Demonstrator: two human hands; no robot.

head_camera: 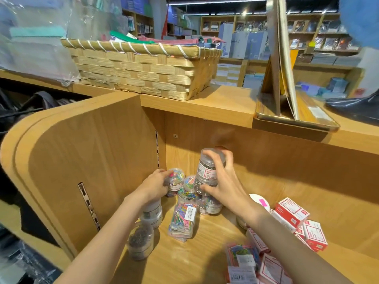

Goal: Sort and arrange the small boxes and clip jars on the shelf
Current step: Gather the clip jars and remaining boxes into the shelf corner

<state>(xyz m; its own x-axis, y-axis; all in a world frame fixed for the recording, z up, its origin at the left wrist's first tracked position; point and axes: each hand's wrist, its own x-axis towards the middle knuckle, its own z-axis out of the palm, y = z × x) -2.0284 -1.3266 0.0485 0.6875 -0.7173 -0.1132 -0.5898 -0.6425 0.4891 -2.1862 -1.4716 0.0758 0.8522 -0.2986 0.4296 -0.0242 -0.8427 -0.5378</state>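
Inside a wooden shelf compartment (pixel 287 173), clear clip jars cluster in the back left corner. My left hand (pixel 153 186) grips a jar of coloured clips (pixel 176 179) against the side wall. My right hand (pixel 220 181) holds a jar of silver clips (pixel 206 171) raised above other jars. A jar of coloured clips (pixel 182 218) lies tilted in front. Two jars of silver clips (pixel 152 214) and dark clips (pixel 140 240) stand along the left wall under my left forearm. Red and white small boxes (pixel 293 214) lie jumbled at the right.
A woven basket (pixel 143 70) sits on the shelf top above the compartment, beside a gold-edged stand (pixel 295 117). Flat clip packs (pixel 244 261) lie at the front right. A white round lid (pixel 260 200) lies behind my right wrist.
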